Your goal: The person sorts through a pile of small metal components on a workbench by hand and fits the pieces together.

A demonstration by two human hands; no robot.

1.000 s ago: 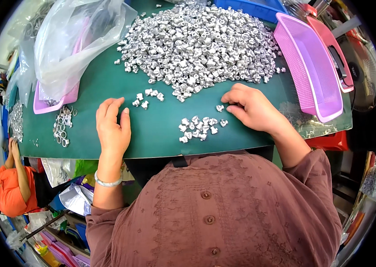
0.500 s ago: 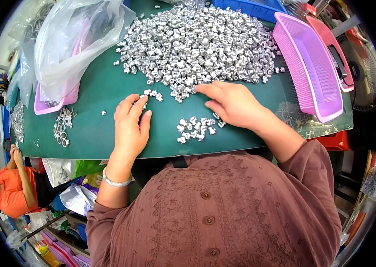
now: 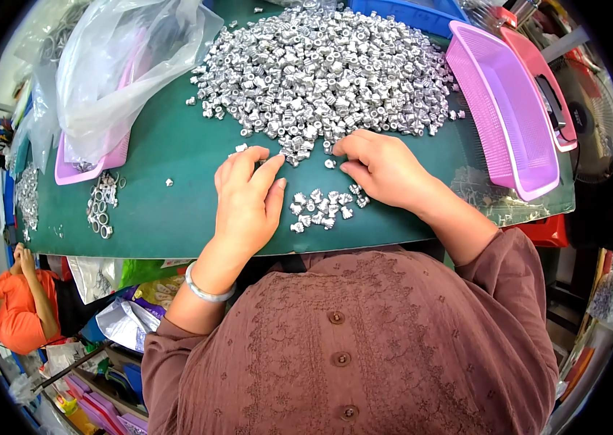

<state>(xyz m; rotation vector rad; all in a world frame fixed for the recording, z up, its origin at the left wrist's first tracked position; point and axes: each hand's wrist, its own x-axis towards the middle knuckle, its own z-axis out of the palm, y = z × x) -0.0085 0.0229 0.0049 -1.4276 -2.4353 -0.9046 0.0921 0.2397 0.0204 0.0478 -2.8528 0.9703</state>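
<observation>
A big heap of small silver metal parts (image 3: 324,69) covers the far middle of the green table (image 3: 169,210). My left hand (image 3: 248,196) lies flat on the table, fingers together, tips at the heap's near edge. My right hand (image 3: 383,170) rests beside it, fingers curled at the same edge, over a few loose parts. A small separate cluster of the silver parts (image 3: 321,206) sits between my hands, close to the table's near edge. Whether either hand pinches a part is hidden.
A pink basket (image 3: 502,109) stands at the right, a red one behind it. A clear plastic bag (image 3: 121,69) lies over a pink tray at the left. Small metal rings (image 3: 102,206) lie near the left. A person in orange (image 3: 13,312) sits at lower left.
Both hands have moved toward the middle and up to the heap's near edge. The left hand came from the left, the right hand from the right.
</observation>
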